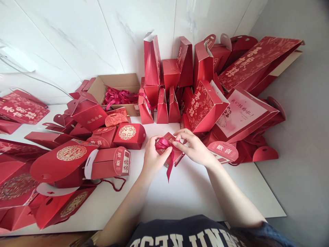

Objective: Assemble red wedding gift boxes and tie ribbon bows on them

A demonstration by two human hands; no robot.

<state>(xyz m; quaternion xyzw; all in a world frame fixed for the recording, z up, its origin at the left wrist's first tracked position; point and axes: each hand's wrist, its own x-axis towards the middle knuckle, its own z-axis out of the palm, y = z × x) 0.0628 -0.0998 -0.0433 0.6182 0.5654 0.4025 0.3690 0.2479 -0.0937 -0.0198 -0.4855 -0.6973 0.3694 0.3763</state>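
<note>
A small red gift box (177, 155) rests on the white table in front of me, between my two hands. Across its top lies a crimson ribbon (169, 169) formed into a bow, with one tail hanging down over the near side. My left hand (154, 154) is closed, its thumb and fingers pinching the bow's left part. From the other side, my right hand (191, 145) pinches the ribbon at the right of the bow, its fingers closed above the box. Part of the box and the ribbon's knot are hidden by my fingers.
A cardboard box (133, 79) of loose crimson ribbons stands at the back. Many red gift boxes crowd the left, including a box with a round gold emblem (130, 135). More stand stacked at right, with a large red box (262, 65) near the grey wall (303, 113).
</note>
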